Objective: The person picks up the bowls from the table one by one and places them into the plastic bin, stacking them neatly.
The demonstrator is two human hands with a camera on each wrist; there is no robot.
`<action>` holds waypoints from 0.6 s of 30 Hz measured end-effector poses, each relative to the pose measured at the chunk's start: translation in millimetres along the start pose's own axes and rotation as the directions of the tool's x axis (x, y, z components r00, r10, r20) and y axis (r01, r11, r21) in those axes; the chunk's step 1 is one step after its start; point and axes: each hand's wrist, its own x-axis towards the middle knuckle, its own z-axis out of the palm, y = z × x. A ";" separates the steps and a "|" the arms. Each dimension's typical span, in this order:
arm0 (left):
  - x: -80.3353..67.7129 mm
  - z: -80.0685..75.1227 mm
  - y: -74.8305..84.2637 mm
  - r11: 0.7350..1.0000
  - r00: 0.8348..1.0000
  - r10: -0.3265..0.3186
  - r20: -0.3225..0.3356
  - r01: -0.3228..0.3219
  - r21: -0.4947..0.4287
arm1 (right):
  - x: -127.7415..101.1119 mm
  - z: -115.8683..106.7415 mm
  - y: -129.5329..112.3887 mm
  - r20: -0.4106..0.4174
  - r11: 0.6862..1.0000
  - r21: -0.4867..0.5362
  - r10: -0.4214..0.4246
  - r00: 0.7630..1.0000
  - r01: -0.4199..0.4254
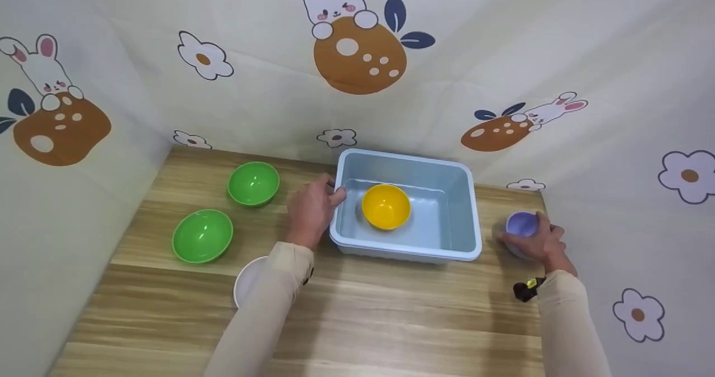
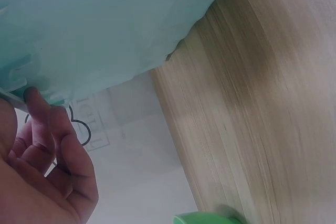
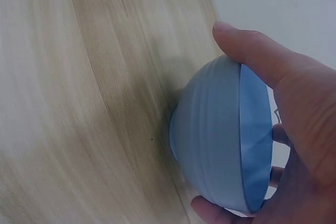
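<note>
My left hand (image 1: 314, 206) pinches the left rim of a light blue plastic bin (image 1: 405, 251), thumb over the edge and fingers outside. The left wrist view shows those curled fingers (image 2: 73, 153) at the bin's lip, beside its outer wall. A yellow bowl (image 1: 386, 206) sits upright inside the bin. To the right, my right hand (image 1: 539, 243) grips a small purple bowl (image 1: 520, 224) from above. In the right wrist view this ribbed bowl (image 3: 212, 135) looks bluish. The thumb lies against one side and fingers wrap the other, with its foot close over the table.
Two green bowls (image 1: 202, 236) stand on the wooden table (image 1: 402, 321) at the left. A white bowl (image 1: 248, 281) is partly hidden under my left sleeve. Printed cloth walls (image 1: 268, 103) rise behind the bin and along both sides, the right one close to my right hand.
</note>
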 end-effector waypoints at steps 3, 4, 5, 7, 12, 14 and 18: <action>0.7 -0.1 0.9 1.000 1.000 0.007 -0.002 -0.007 0.007 | -0.6 0.4 0.9 -0.033 0.999 0.001 -0.033 0.999 0.033; 0.5 -0.5 0.8 1.000 1.000 0.007 -0.003 -0.007 0.012 | -0.6 0.8 0.8 -0.042 0.999 0.001 -0.043 0.998 0.043; 0.3 -0.8 0.5 1.000 1.000 0.009 -0.005 -0.008 0.018 | -0.8 1.2 0.6 -0.051 0.999 -0.001 -0.053 0.997 0.053; 0.2 -1.3 0.1 1.000 1.000 0.012 -0.005 -0.011 0.025 | -0.8 2.1 -0.1 -0.058 0.998 -0.004 -0.063 0.996 0.063; 0.2 -1.3 -0.6 1.000 1.000 0.002 0.003 -0.002 0.030 | -1.2 4.5 -2.4 -0.055 0.996 -0.029 -0.088 0.995 0.086; 0.2 -1.2 0.1 1.000 1.000 -0.002 0.006 0.002 0.031 | -1.9 5.0 -2.9 -0.055 0.995 -0.037 -0.098 0.994 0.096; 1.0 -0.7 0.8 0.999 1.000 0.003 0.011 -0.003 0.032 | -5.5 4.6 -3.8 -0.062 0.994 -0.033 -0.110 0.992 0.108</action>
